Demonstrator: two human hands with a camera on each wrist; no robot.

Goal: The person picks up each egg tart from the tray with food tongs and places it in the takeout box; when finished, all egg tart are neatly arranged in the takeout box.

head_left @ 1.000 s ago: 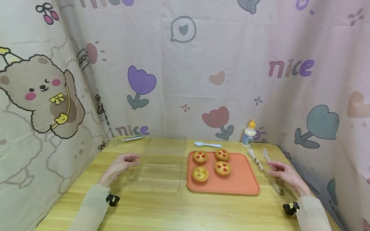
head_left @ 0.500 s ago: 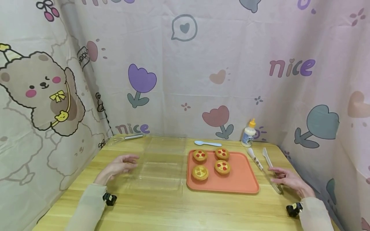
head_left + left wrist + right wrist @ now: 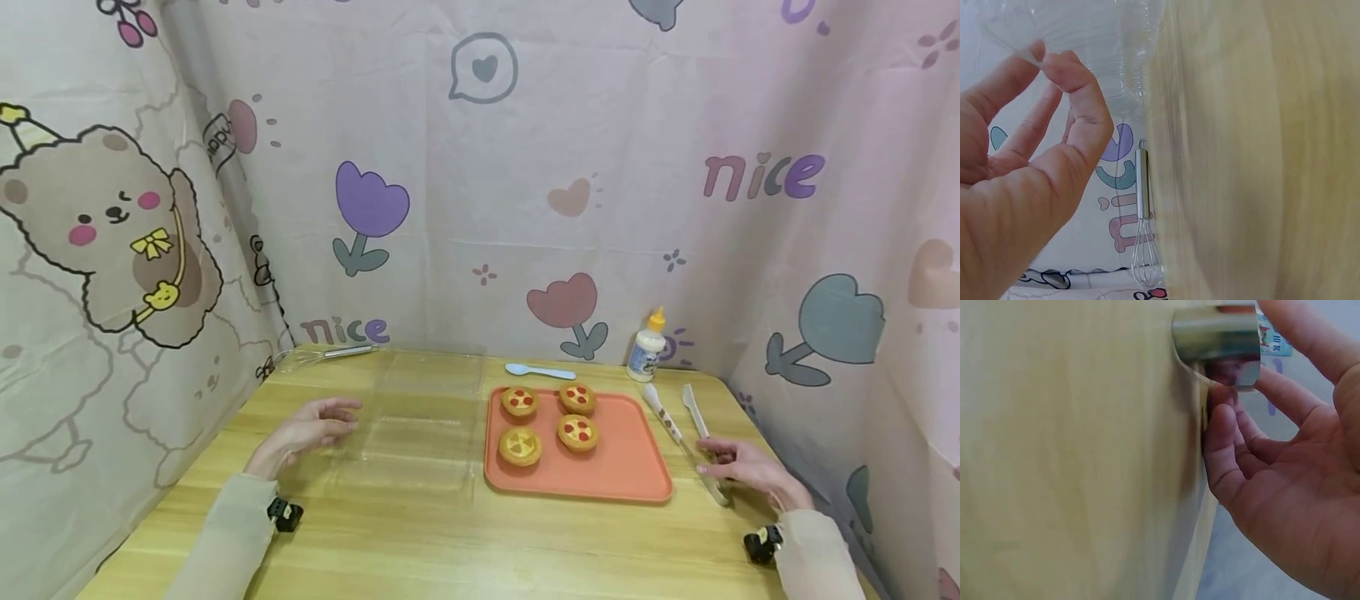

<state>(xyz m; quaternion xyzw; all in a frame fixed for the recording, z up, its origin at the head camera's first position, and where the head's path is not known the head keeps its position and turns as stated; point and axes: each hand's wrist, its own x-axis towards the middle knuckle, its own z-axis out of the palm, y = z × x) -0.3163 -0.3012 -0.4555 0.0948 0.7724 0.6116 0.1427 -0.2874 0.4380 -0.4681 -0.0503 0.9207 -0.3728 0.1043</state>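
My right hand [image 3: 753, 472] is at the metal tongs, thumb at one arm and curved fingers at the other. The tongs' white ends [image 3: 663, 414] point away, one patterned with brown. In the right wrist view their shiny bent metal end [image 3: 1216, 337] lies between thumb and fingers. My left hand [image 3: 303, 433] hovers with loosely bent fingers beside a clear plastic box [image 3: 420, 417], which lies unfolded. In the left wrist view its fingertips overlap the box's edge; I cannot tell whether they touch it.
Several small round tarts [image 3: 520, 447] sit on an orange tray [image 3: 630, 467]. A pale blue spoon [image 3: 540, 372], a whisk [image 3: 330, 356] and a yellow-capped bottle [image 3: 646, 354] stand or lie along the wooden table's [image 3: 480, 550] back edge. A patterned curtain [image 3: 465, 183] hangs behind.
My right hand has lowered onto the tongs, and their bent end has shifted slightly left. The left hand has hardly moved. The head view has tilted a little.
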